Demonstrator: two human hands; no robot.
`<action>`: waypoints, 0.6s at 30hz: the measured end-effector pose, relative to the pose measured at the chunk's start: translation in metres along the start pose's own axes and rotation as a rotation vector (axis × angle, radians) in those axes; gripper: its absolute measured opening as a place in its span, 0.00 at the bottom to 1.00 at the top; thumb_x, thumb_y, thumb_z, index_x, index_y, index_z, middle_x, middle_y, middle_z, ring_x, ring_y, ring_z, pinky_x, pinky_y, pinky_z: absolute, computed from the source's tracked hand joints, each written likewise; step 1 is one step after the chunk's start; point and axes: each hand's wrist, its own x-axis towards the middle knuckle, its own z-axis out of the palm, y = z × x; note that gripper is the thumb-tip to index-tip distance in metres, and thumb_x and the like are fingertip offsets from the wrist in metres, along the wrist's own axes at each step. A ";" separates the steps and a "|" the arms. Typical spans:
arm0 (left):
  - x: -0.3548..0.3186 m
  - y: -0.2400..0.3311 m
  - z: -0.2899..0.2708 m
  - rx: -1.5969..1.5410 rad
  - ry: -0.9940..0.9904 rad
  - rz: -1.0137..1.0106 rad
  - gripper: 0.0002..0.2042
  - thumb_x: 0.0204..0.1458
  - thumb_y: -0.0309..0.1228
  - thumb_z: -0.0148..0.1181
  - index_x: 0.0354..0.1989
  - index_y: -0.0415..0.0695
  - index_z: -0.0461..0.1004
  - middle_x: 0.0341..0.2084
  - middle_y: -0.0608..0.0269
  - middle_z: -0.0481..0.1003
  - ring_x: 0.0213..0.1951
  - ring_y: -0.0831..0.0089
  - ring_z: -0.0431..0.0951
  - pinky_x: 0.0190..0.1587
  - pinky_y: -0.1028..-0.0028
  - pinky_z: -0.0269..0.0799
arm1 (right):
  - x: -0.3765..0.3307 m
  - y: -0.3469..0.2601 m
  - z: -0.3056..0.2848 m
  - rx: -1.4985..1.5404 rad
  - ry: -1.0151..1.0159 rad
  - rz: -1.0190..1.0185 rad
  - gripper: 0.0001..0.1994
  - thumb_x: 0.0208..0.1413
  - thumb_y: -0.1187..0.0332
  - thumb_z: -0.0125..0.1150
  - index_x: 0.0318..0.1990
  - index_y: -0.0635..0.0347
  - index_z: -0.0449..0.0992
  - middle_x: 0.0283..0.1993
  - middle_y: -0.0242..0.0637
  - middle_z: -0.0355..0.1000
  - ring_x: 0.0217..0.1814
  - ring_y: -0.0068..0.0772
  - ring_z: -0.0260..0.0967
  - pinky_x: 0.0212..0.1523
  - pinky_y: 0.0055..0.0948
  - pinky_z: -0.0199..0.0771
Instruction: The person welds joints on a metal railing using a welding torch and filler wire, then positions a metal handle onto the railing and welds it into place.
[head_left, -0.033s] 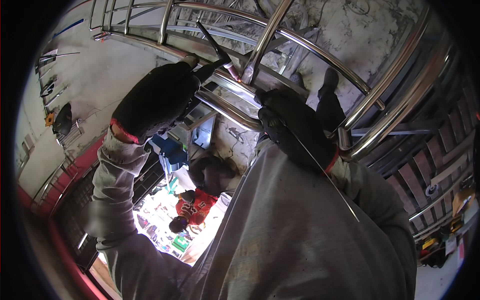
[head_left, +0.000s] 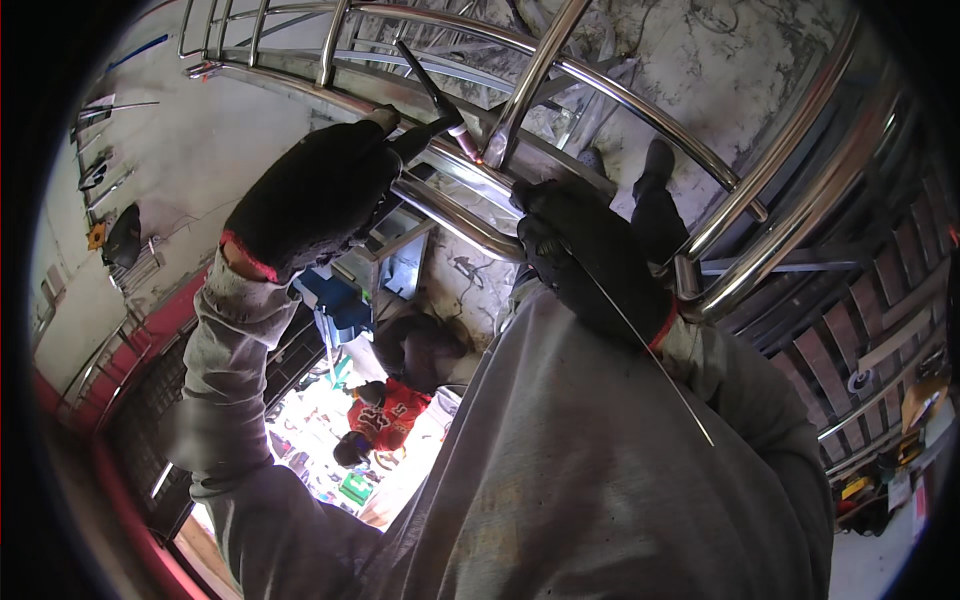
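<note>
My left hand [head_left: 310,195], in a black glove with a red cuff, is closed around the handle of a TIG welding torch [head_left: 432,95]. The torch's pinkish nozzle points down at the joint where a shiny upright tube [head_left: 535,75] meets a metal rail [head_left: 470,176]. A small orange glow shows at its tip. My right hand [head_left: 595,260], also black-gloved, is closed just right of that joint, against the railing. From it a thin filler rod [head_left: 655,360] slants down across my grey sleeve and shirt. A bent tube [head_left: 465,226] of the railing passes between my hands.
Curved polished tubes [head_left: 780,150] of the railing run along my right. Stacked dark slats [head_left: 850,330] stand farther right. Beyond my left arm a person in a red shirt [head_left: 390,415] bends over brightly lit things. A blue machine [head_left: 335,300] stands nearby. Tools [head_left: 125,237] lie at the left.
</note>
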 end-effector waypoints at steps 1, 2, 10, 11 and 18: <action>0.005 0.002 -0.006 0.042 -0.006 -0.012 0.26 0.59 0.29 0.64 0.67 0.38 0.73 0.53 0.50 0.79 0.53 0.56 0.81 0.56 0.61 0.79 | 0.000 0.007 0.000 -0.003 0.017 -0.083 0.09 0.76 0.69 0.55 0.43 0.64 0.77 0.33 0.30 0.70 0.29 0.21 0.66 0.32 0.23 0.69; 0.007 0.003 -0.008 0.042 0.013 -0.015 0.26 0.59 0.29 0.64 0.67 0.38 0.73 0.53 0.50 0.79 0.53 0.56 0.81 0.56 0.61 0.79 | -0.002 0.011 0.001 -0.006 0.033 -0.168 0.09 0.76 0.70 0.54 0.42 0.64 0.77 0.32 0.29 0.69 0.27 0.20 0.66 0.32 0.21 0.68; -0.002 -0.014 0.017 0.114 0.361 0.143 0.21 0.56 0.32 0.67 0.58 0.38 0.78 0.39 0.53 0.78 0.45 0.54 0.81 0.49 0.58 0.80 | -0.019 -0.024 0.015 -1.881 -0.100 -0.798 0.15 0.69 0.68 0.61 0.58 0.63 0.78 0.38 0.43 0.77 0.37 0.42 0.79 0.41 0.39 0.79; 0.002 -0.016 0.012 0.047 0.231 0.113 0.22 0.55 0.31 0.67 0.59 0.38 0.78 0.40 0.52 0.78 0.46 0.54 0.82 0.49 0.59 0.80 | -0.019 -0.031 0.014 -2.017 -0.135 -0.751 0.18 0.66 0.66 0.63 0.61 0.62 0.78 0.41 0.46 0.79 0.41 0.49 0.80 0.44 0.44 0.81; 0.008 0.000 0.001 -0.030 0.181 0.002 0.21 0.54 0.30 0.69 0.56 0.40 0.76 0.39 0.51 0.78 0.45 0.52 0.82 0.48 0.58 0.81 | 0.012 -0.081 0.028 -2.348 -0.622 -0.457 0.21 0.61 0.67 0.68 0.62 0.58 0.78 0.46 0.51 0.81 0.45 0.55 0.83 0.48 0.48 0.84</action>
